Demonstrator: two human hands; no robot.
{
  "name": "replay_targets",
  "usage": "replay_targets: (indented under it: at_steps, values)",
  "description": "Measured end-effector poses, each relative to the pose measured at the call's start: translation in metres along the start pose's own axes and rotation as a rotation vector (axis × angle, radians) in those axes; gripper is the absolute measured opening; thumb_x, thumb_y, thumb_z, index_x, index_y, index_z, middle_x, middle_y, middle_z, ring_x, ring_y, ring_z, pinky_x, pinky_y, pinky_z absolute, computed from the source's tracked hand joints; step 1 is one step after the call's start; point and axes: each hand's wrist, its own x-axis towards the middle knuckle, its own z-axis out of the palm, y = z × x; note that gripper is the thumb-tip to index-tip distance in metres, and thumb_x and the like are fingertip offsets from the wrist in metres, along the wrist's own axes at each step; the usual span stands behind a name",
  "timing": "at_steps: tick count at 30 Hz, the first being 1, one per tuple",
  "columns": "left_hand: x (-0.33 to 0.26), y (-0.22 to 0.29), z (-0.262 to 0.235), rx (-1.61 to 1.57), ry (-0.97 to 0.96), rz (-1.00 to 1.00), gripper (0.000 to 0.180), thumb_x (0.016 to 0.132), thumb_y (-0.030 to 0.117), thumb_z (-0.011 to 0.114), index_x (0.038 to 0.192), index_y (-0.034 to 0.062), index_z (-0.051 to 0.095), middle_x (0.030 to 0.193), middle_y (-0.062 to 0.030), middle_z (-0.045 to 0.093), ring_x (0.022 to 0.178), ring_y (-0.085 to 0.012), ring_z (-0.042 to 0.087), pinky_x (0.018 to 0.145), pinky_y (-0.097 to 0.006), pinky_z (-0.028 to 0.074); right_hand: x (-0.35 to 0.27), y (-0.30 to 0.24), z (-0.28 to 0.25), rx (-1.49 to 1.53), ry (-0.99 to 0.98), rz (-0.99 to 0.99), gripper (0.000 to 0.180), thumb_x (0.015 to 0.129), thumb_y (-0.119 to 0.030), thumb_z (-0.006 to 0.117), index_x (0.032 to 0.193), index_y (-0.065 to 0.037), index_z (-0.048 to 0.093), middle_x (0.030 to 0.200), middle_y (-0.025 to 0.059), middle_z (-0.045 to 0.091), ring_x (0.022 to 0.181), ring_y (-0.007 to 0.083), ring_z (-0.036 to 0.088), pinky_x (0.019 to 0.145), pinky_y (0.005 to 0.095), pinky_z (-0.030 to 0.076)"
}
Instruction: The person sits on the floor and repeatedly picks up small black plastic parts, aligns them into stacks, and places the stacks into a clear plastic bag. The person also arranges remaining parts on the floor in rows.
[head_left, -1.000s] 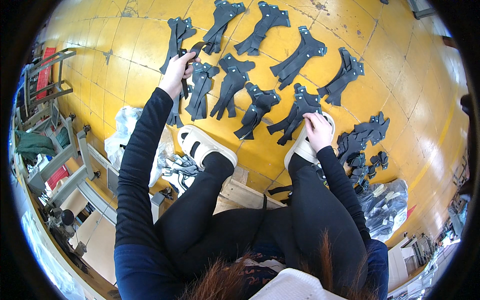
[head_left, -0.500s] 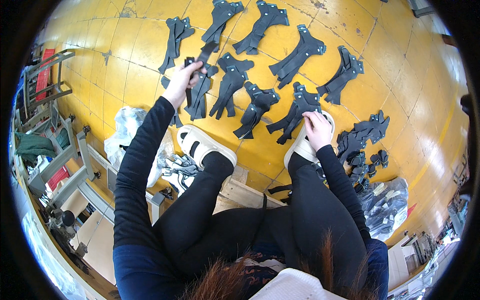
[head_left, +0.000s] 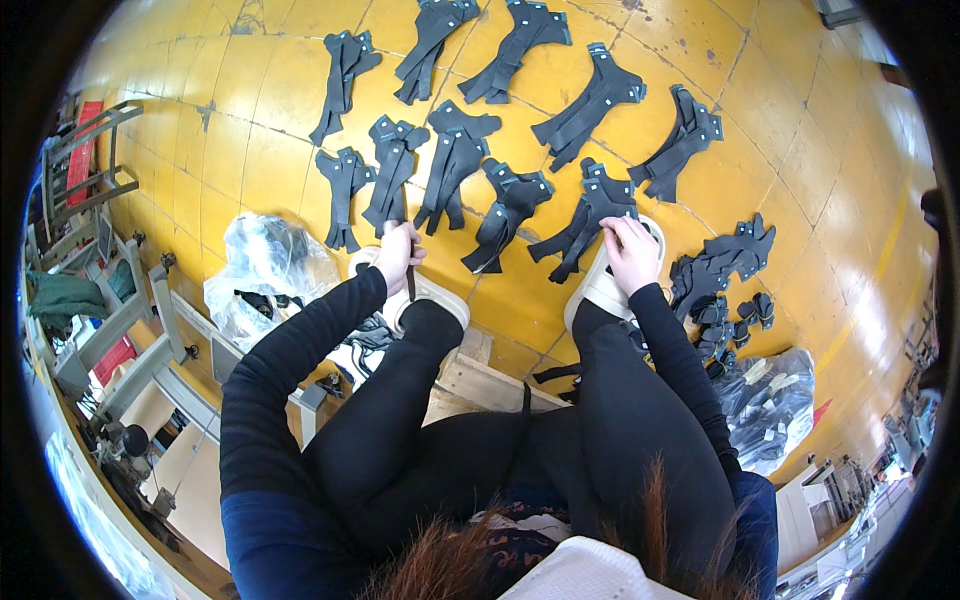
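My left hand [head_left: 397, 256] is closed on a dark narrow strip [head_left: 411, 285], above my left sandal and just below the near row of black pieces. My right hand [head_left: 631, 256] is over my right sandal [head_left: 605, 285], fingers bent and pressed together; what is in them, if anything, is hidden. In front, bundles of flat black fabric-like pieces with small pale tags lie on the yellow floor in two rows. Nearest my left hand is one bundle [head_left: 391, 175]; another bundle [head_left: 593, 212] lies by my right fingertips.
A spread pile of black pieces [head_left: 722, 262] lies to the right, with small rolled black items [head_left: 712, 325] below it. Clear plastic bags stand at left [head_left: 270, 262] and right [head_left: 765, 410]. Metal frames [head_left: 170, 345] line the left side. A wooden piece [head_left: 490, 386] lies between my legs.
My left hand has come down and toward me with the dark strip, from over the bundles to above the left sandal. My right hand has hardly moved.
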Motion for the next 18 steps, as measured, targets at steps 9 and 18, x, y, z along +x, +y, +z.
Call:
replay_targets:
  at_steps: [9,18]
  values:
    - [-0.014,0.003,0.068,-0.068,-0.543,-0.062,0.016,0.085,0.006,0.05,0.101,0.0072,0.05,0.093,-0.0039,0.053,0.081,-0.0128,0.055,0.074,-0.029,0.051,0.0,-0.001,-0.001,-0.005,-0.033,0.048,0.006,0.079,-0.008,0.061,0.085,-0.008,0.062,0.08,0.0061,0.063,0.079,0.0235,0.061,0.07,0.0321,0.049]
    - [-0.019,-0.026,0.154,0.047,-0.689,-0.021,0.023,0.088,0.011,0.055,0.111,0.0084,0.052,0.1,-0.0029,0.058,0.091,-0.012,0.056,0.081,-0.03,0.047,-0.001,0.001,0.002,0.013,0.0,0.031,0.007,0.08,-0.007,0.06,0.086,-0.007,0.063,0.081,0.0076,0.063,0.078,0.0252,0.061,0.07,0.0327,0.049]
